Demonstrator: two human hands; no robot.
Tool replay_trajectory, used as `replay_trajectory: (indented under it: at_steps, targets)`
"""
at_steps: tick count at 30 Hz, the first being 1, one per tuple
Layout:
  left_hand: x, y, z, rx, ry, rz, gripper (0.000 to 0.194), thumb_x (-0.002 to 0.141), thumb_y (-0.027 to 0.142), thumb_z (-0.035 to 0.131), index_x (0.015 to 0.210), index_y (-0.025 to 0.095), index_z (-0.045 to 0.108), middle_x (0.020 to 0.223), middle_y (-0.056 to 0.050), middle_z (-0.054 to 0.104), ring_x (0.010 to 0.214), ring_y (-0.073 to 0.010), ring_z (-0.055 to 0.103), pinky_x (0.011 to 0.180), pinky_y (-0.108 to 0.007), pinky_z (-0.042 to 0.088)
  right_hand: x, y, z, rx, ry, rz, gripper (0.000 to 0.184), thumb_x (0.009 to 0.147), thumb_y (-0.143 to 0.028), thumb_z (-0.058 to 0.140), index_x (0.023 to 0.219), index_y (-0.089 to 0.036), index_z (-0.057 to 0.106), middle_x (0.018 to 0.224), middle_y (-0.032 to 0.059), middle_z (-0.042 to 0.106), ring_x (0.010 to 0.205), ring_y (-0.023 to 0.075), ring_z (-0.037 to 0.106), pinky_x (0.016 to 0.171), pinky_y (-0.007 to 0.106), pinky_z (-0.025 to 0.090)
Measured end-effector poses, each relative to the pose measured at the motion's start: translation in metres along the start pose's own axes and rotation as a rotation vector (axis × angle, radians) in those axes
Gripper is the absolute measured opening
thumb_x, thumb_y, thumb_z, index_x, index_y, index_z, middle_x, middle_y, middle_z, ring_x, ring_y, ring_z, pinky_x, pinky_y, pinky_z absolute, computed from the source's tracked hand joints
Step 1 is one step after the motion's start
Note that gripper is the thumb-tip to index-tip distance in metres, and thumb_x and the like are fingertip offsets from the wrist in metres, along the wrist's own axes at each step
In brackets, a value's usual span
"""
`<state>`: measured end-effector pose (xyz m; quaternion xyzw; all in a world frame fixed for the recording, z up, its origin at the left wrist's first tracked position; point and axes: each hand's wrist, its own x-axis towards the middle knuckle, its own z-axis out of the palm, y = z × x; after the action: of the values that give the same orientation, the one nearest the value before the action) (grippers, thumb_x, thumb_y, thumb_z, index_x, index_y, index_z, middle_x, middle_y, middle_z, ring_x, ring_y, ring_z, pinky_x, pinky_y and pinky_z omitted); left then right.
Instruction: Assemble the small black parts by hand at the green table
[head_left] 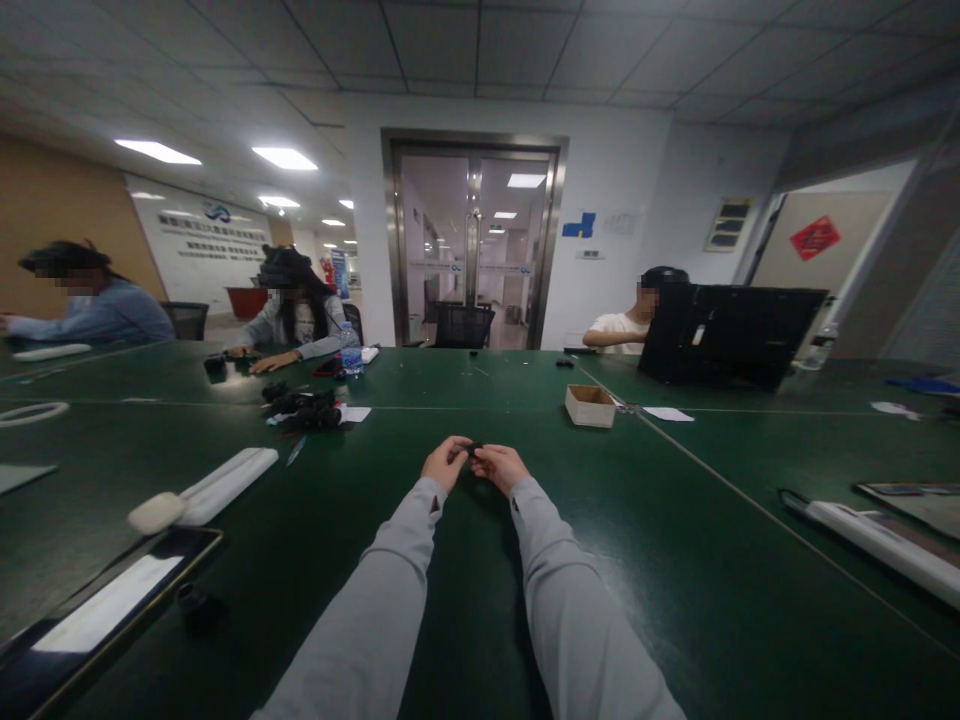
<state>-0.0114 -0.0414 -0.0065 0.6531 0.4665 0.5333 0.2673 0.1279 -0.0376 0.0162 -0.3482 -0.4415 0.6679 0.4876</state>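
Both my arms, in light grey sleeves, stretch forward over the green table [480,560]. Between the fingertips of my left hand [445,463] and my right hand [502,466] is a small black piece [473,450], too small and dark to name. Each hand pinches it from its own side, a little above the tabletop. Fingers cover most of the piece. Beyond my hands, to the right, stands a small open box [590,405] with pale sides. A pile of black parts [302,405] lies beyond them to the left.
A white power strip [229,485], a phone [112,600] and a small black cylinder [196,606] lie on the left. A water bottle [351,350] stands farther back. Another strip [885,548] and a black monitor [735,335] are at right. Several people sit around the table.
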Motion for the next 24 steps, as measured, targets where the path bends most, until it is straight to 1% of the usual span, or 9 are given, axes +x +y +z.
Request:
replay_trajectory:
  at_steps: [2, 5, 7, 10, 14, 18, 21, 24]
  targets:
    - [0.001, -0.003, 0.001, -0.036, -0.001, -0.057, 0.024, 0.070, 0.025, 0.052, 0.092, 0.018, 0.058, 0.074, -0.001, 0.060, 0.069, -0.0115, 0.056, 0.068, -0.024, 0.044, 0.000, 0.000, 0.000, 0.003, -0.001, 0.002, 0.010, 0.065, -0.008, 0.062, 0.057, -0.009, 0.056, 0.048, 0.0039, 0.057, 0.041, 0.0092, 0.054, 0.039, 0.017, 0.045]
    - [0.003, -0.005, 0.002, -0.038, -0.007, -0.125, 0.024, 0.074, 0.031, 0.047, 0.091, 0.018, 0.058, 0.067, 0.000, 0.059, 0.062, -0.0112, 0.055, 0.061, -0.023, 0.044, 0.000, 0.000, 0.001, -0.017, -0.014, 0.003, 0.010, 0.067, -0.010, 0.061, 0.059, -0.009, 0.056, 0.047, 0.0036, 0.057, 0.041, 0.0088, 0.054, 0.039, 0.017, 0.044]
    - [0.003, -0.005, 0.002, -0.007, -0.009, -0.115, 0.023, 0.075, 0.031, 0.046, 0.090, 0.018, 0.058, 0.063, 0.001, 0.057, 0.059, -0.0105, 0.054, 0.061, -0.023, 0.043, 0.000, 0.000, 0.001, -0.035, -0.014, 0.005, 0.011, 0.069, -0.014, 0.061, 0.061, -0.008, 0.057, 0.047, 0.0033, 0.057, 0.040, 0.0082, 0.053, 0.038, 0.016, 0.043]
    - [0.002, 0.000, 0.001, 0.008, 0.001, -0.065, 0.023, 0.074, 0.028, 0.048, 0.093, 0.019, 0.058, 0.063, 0.002, 0.056, 0.061, -0.0103, 0.054, 0.065, -0.023, 0.043, -0.001, -0.001, 0.002, -0.037, -0.002, 0.004, 0.014, 0.071, -0.019, 0.062, 0.063, -0.008, 0.057, 0.047, 0.0034, 0.057, 0.039, 0.0079, 0.052, 0.037, 0.016, 0.042]
    - [-0.003, 0.009, -0.001, 0.022, 0.015, -0.012, 0.027, 0.072, 0.025, 0.050, 0.097, 0.019, 0.058, 0.065, 0.001, 0.055, 0.062, -0.0105, 0.053, 0.067, -0.024, 0.044, -0.001, -0.002, 0.002, -0.016, 0.018, 0.006, 0.014, 0.070, -0.019, 0.063, 0.064, -0.009, 0.056, 0.048, 0.0039, 0.058, 0.039, 0.0083, 0.052, 0.037, 0.017, 0.043]
    - [-0.005, 0.014, -0.004, 0.063, 0.022, 0.024, 0.027, 0.069, 0.022, 0.052, 0.095, 0.020, 0.059, 0.072, 0.000, 0.056, 0.064, -0.0102, 0.051, 0.069, -0.024, 0.043, 0.000, -0.002, 0.002, -0.003, 0.034, 0.004, 0.014, 0.070, -0.018, 0.063, 0.063, -0.008, 0.056, 0.047, 0.0040, 0.057, 0.039, 0.0083, 0.052, 0.037, 0.017, 0.042]
    - [-0.004, 0.010, -0.003, 0.059, 0.023, 0.020, 0.028, 0.067, 0.022, 0.055, 0.095, 0.020, 0.059, 0.076, -0.001, 0.058, 0.068, -0.0107, 0.052, 0.070, -0.024, 0.043, 0.001, -0.001, 0.001, 0.004, 0.041, -0.007, 0.014, 0.071, -0.018, 0.061, 0.062, -0.008, 0.057, 0.046, 0.0041, 0.057, 0.039, 0.0082, 0.052, 0.036, 0.017, 0.042]
    - [-0.001, 0.003, 0.000, -0.008, 0.047, -0.053, 0.028, 0.069, 0.029, 0.054, 0.095, 0.019, 0.058, 0.072, -0.001, 0.058, 0.066, -0.0109, 0.053, 0.065, -0.023, 0.043, 0.001, -0.001, 0.001, 0.000, 0.048, -0.004, 0.015, 0.070, -0.019, 0.062, 0.062, -0.009, 0.057, 0.046, 0.0040, 0.057, 0.039, 0.0086, 0.052, 0.036, 0.017, 0.041]
